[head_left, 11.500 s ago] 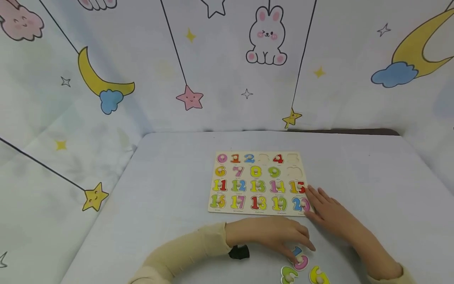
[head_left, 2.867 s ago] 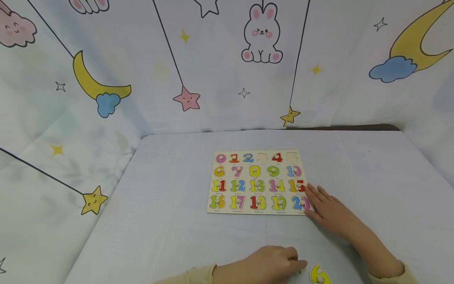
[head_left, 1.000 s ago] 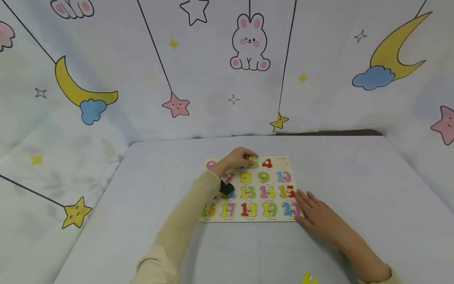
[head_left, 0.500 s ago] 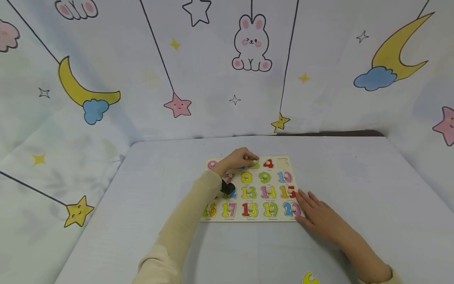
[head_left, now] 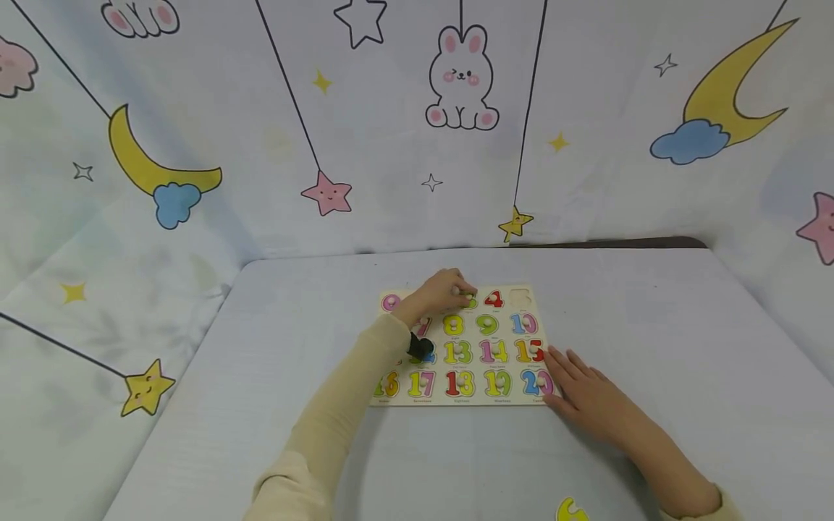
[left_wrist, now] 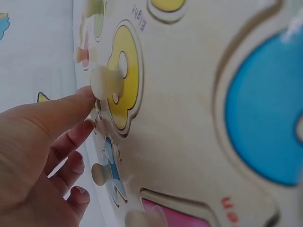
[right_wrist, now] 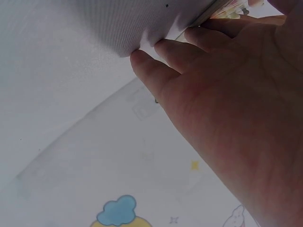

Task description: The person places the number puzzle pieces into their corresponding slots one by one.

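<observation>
A wooden number puzzle board (head_left: 456, 367) with knobbed pieces lies on the table. My left hand (head_left: 435, 295) reaches over its top row, thumb and fingertips pinching at the green number 3 piece (head_left: 472, 303), which sits at its recess between the 2 and the red 4 (head_left: 494, 299). In the left wrist view, thumb and index finger meet behind the knob of the yellow 8 (left_wrist: 127, 78), and much of the 3 is hidden. My right hand (head_left: 589, 398) lies with straight fingers against the board's lower right edge, touching it near the 20 (head_left: 537, 383).
A yellow number 5 piece (head_left: 571, 511) lies on the table at the bottom edge of the head view, partly cut off. The top right recess (head_left: 520, 298) of the board holds no piece. A patterned cloth wall (head_left: 391, 130) stands behind the table.
The 10 piece and then the green 3 have gone from the table to the board, both with my left hand. In the last second the left fingers have shifted only slightly; the right hand stays.
</observation>
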{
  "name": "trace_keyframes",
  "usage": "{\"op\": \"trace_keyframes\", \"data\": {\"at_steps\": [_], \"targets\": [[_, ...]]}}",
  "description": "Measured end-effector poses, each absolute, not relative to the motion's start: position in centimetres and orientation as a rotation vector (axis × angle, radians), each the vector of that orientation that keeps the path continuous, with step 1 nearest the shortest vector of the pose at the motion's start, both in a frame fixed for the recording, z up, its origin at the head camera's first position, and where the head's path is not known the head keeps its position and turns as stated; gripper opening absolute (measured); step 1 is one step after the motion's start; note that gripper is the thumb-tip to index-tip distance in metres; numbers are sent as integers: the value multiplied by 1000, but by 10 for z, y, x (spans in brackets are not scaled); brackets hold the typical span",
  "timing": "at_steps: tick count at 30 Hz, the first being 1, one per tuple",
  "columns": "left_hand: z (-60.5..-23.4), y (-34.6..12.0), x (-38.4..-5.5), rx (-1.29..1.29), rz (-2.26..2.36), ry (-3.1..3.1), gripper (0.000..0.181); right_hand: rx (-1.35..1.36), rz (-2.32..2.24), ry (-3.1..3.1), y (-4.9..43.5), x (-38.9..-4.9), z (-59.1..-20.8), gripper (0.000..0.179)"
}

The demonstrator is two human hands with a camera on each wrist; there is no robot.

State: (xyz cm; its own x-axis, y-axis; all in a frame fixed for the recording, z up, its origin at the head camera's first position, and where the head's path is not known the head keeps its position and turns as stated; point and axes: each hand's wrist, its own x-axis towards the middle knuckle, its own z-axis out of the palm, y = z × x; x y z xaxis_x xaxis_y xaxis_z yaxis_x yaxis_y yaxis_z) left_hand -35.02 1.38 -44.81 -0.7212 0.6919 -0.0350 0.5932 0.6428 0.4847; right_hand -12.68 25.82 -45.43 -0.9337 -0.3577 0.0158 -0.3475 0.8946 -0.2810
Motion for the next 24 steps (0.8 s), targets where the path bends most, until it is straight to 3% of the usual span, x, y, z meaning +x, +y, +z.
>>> {"op": "trace_keyframes", "data": {"at_steps": [6, 12, 17, 24], "targets": [[-447, 15, -346, 1062, 542, 2673, 35, -559, -440, 3002, 259, -128, -455, 69], [-427, 17, -321, 1070, 104, 2764, 59, -561, -438, 2990, 259, -130, -456, 69], [-400, 20, -264, 1280, -35, 2791, 66, -581, -430, 2994, 260, -134, -457, 69], [-388, 45, -162, 1854, 32, 2410, 38, -579, -436, 2997, 261, -132, -459, 68]]}}
